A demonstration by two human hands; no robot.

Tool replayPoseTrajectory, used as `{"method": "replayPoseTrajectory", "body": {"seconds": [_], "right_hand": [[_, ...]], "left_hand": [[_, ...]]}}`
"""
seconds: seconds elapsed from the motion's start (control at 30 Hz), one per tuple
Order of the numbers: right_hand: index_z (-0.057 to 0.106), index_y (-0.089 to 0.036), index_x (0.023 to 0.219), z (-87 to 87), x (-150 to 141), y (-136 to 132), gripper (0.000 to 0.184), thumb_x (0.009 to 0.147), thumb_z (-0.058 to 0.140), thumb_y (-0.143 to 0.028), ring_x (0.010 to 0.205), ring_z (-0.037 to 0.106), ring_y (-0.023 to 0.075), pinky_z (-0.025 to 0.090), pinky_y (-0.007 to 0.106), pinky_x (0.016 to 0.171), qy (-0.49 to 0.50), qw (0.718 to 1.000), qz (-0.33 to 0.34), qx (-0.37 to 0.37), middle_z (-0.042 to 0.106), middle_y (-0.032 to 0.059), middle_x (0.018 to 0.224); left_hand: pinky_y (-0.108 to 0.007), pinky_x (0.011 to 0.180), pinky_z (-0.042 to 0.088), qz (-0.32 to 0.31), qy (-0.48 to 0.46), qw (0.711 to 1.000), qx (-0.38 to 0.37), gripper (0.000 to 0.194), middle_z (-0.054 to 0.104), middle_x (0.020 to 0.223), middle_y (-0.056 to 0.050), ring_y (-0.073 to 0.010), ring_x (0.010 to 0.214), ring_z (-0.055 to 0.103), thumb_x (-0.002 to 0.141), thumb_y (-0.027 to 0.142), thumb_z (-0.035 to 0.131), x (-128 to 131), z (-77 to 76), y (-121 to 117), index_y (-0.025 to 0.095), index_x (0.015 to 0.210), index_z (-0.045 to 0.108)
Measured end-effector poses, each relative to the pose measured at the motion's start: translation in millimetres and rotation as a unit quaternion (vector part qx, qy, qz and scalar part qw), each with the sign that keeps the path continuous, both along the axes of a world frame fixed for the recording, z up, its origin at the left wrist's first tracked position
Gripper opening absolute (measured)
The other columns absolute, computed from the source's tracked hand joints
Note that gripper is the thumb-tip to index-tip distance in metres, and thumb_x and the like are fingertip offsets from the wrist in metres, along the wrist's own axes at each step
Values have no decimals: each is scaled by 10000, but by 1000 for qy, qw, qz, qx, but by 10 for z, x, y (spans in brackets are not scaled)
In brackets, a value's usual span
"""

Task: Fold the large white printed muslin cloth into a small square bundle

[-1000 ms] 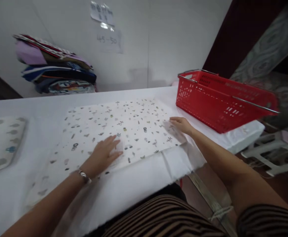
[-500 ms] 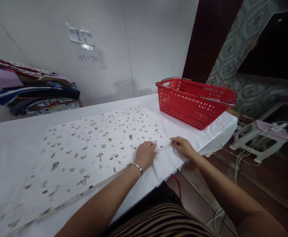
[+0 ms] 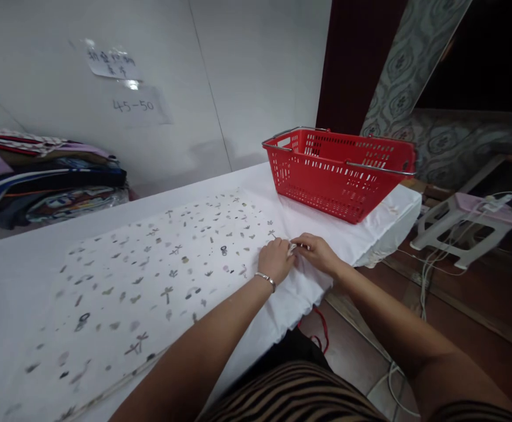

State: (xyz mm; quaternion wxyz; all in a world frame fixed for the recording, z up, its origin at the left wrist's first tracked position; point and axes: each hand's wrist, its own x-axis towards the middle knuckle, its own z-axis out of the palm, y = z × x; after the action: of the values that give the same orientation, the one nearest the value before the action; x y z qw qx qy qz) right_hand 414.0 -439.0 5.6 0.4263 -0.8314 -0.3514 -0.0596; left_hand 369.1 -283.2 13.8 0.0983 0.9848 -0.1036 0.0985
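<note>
A white cloth printed with small palms, leaves and other motifs [image 3: 150, 275] lies spread flat on the white-covered table [image 3: 221, 369]. At its near right corner my two hands meet. My left hand [image 3: 277, 258], with a bracelet at the wrist, is closed on the corner, its fingertips partly hidden. My right hand [image 3: 317, 253] pinches the same corner between thumb and fingers, and a small bunched bit of cloth shows between the hands.
Behind the cloth, a red basket [image 3: 326, 181] with metal handles stands on the table's right end. Folded fabrics [image 3: 54, 176] are stacked at the far left. Paper signs [image 3: 135, 105] hang on the wall. A stool [image 3: 467, 217] with a power strip and cables stands right of the table.
My left hand has slid right along the cloth's near edge to the corner. My right hand has come in from the side and now pinches that corner. The view has turned right.
</note>
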Motion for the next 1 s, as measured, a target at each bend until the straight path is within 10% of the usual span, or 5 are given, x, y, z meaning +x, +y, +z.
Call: {"method": "replayPoseTrajectory", "body": {"seconds": [0.3, 0.67, 0.87, 1.0], "right_hand": [[581, -155, 825, -73, -53, 61, 178, 729, 529, -295, 391, 442, 65, 290, 189, 354, 354, 922, -88, 131, 602, -2, 650], [549, -159, 778, -12, -152, 310, 238, 720, 596, -385, 453, 483, 78, 320, 167, 346, 377, 903, -91, 186, 559, -15, 605], [539, -164, 710, -84, -104, 312, 201, 713, 599, -356, 366, 415, 66, 286, 172, 327, 366, 906, -121, 176, 514, -42, 470], [536, -166, 701, -103, -118, 264, 178, 691, 596, -334, 364, 436, 77, 270, 177, 331, 394, 884, -114, 225, 524, -38, 446]], "left_hand": [[-233, 547, 293, 74, 98, 969, -216, 229, 555, 648, 8, -123, 624, 491, 803, 363, 490, 179, -25, 130, 176, 692, 560], [-217, 508, 269, 50, 105, 936, -333, 223, 473, 521, 45, -97, 533, 419, 775, 283, 457, 176, -83, 153, 177, 593, 531], [-217, 614, 369, -4, 104, 951, -290, 181, 616, 736, 15, -121, 686, 527, 799, 229, 435, 138, -21, 167, 200, 796, 614], [-273, 729, 388, 15, -23, 993, -119, 216, 603, 882, -35, -166, 833, 533, 836, 207, 401, 94, 181, 188, 205, 932, 594]]}}
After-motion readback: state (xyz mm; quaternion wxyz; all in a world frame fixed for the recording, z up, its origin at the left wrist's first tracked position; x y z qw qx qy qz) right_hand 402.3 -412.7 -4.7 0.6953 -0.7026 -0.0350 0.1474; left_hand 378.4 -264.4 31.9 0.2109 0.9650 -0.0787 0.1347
